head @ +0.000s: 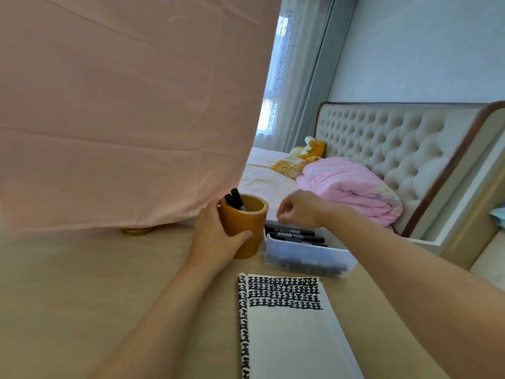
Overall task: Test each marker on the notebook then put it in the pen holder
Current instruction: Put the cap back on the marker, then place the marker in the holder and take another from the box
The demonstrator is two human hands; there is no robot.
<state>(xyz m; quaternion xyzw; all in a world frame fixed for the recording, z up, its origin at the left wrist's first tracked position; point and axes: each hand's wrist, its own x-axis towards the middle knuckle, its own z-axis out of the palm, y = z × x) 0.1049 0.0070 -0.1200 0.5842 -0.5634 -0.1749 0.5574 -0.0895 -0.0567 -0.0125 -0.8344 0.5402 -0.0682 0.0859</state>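
— Biggest thing first?
— Saw a pink sheet (123,105) draped behind and to the left of the pen holder (243,228). Then made out the pale worktop (68,283) spread beneath the pen holder.
— Nearer than the pen holder?
— Found a white notebook (289,340) lying open in front of it and slightly right, top lines filled with black marks.
— To its right?
— Noted a clear plastic box (308,259) just beside the pen holder, loaded with black markers (292,232).
— Hands?
— Saw the left hand (216,236) wrapped round the pen holder's left side, fingers (211,209) clamped on the orange wall, thumb across the front. Saw the right hand (297,209) raised to the right of the pen holder's rim, above the box, fingers curled in together on themselves.
— Smallest?
— Spotted a few standing markers (236,199) inside the pen holder, leaned on its left inner wall. Caught a gold lid (138,231) well left of the pen holder, at the sheet's hem.
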